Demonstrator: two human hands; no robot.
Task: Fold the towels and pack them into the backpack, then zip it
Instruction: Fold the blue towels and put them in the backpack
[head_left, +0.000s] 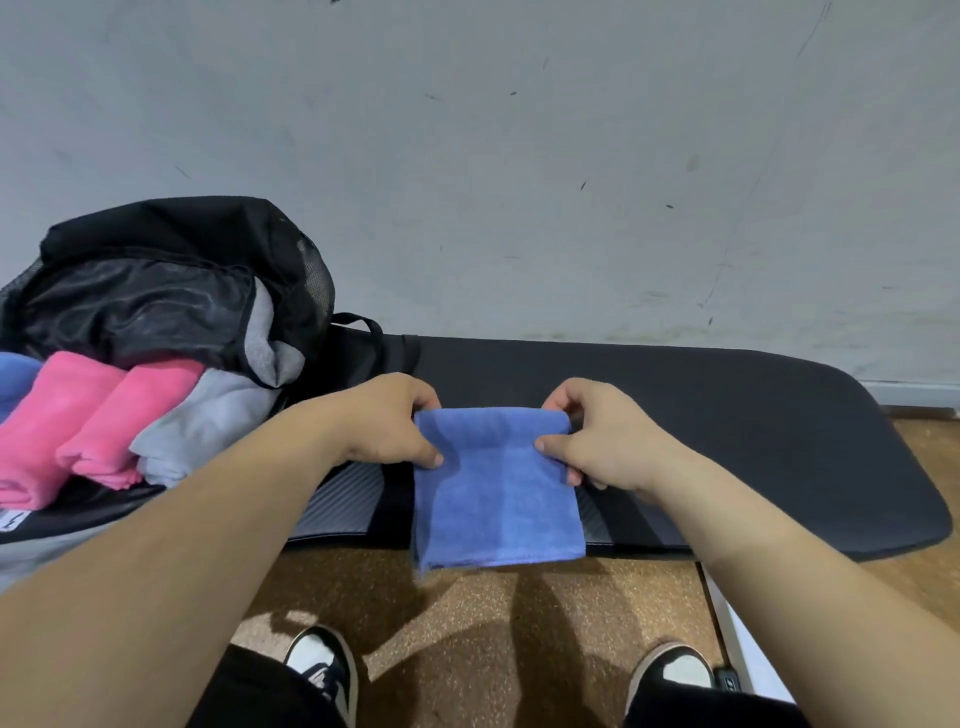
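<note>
Pinching the folded blue towel (498, 493) at its far corners, the left grip (395, 431) and the right grip (592, 436) each press thumb and fingers onto the cloth. The towel lies flat on the black padded surface (753, 441), its near edge hanging just over the front rim above the brown floor (467, 597). To the left the black backpack (156, 291) gapes open, grey cloth (262, 332) showing at its mouth. Before it lie two folded pink towels (119, 415) side by side, a folded grey towel (202, 421) touching them
</note>
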